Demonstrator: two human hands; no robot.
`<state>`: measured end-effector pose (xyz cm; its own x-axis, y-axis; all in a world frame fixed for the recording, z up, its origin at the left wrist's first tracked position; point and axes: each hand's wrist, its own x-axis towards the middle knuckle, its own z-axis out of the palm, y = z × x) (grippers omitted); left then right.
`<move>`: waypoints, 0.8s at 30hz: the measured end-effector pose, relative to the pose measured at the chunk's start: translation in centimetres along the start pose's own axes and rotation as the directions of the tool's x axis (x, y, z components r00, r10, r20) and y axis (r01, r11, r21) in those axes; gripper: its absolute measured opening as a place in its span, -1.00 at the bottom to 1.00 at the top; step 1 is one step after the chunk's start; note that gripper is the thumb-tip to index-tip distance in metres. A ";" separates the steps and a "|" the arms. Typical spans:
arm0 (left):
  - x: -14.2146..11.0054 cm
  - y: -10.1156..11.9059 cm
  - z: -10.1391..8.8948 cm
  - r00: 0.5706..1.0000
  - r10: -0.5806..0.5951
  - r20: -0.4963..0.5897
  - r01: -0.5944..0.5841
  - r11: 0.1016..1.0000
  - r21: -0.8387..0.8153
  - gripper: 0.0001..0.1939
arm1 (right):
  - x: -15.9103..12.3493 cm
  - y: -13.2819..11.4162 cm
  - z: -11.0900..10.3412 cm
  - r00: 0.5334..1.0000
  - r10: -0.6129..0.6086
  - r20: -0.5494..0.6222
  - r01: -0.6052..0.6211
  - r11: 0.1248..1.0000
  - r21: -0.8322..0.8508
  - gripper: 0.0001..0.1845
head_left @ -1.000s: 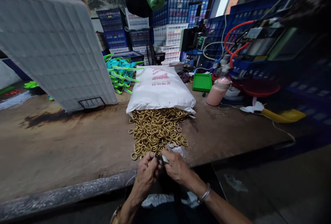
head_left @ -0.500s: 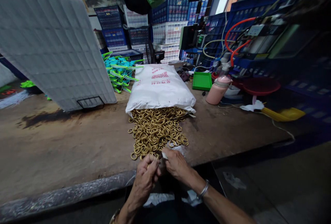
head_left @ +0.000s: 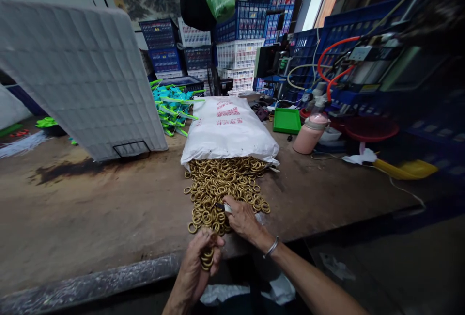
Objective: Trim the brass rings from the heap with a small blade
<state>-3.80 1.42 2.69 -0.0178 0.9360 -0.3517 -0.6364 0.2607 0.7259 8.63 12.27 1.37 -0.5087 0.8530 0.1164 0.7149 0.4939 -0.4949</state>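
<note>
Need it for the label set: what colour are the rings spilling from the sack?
Brass-gold rings, clearest in the head view.

From my seat at the head view, I have both arms reaching in from the bottom, hands near each other but apart. My left hand [head_left: 203, 253] is the nearer one, its fingers curled in a closed hold and the palm side turned inward. Its wrist [head_left: 184, 283] rises steeply, with only a short stretch of arm in sight. My right hand [head_left: 244, 217] reaches farther forward, back upward, thumb and forefinger closed in a grip at the front and pointing to the left. My right forearm [head_left: 312, 276] slants in from the lower right, bare and mostly in view.
</note>
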 end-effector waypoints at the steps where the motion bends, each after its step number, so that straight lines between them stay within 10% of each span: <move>1: 0.0 0.0 -0.2 1.000 -0.006 0.003 0.006 1.000 -0.026 -0.79 | 0.2 -0.1 0.1 1.000 0.012 0.010 -0.012 1.000 -0.020 -0.72; 12: 1.4 0.0 -1.7 0.991 -0.121 -0.051 0.102 0.955 -0.278 -0.77 | 1.1 1.2 1.2 0.994 0.098 -0.039 -0.096 0.994 0.051 -0.86; 24: 3.4 -0.3 -0.1 0.978 0.171 -0.116 -0.143 0.964 0.222 -0.63 | -0.9 -1.0 -1.8 0.992 0.037 0.120 -0.104 0.775 0.623 -0.66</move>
<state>-3.78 4.47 1.25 -0.2156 0.9331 -0.2879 -0.4399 0.1704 0.8817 9.23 11.26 3.28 -0.5362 0.8441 -0.0064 0.3084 0.1889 -0.9323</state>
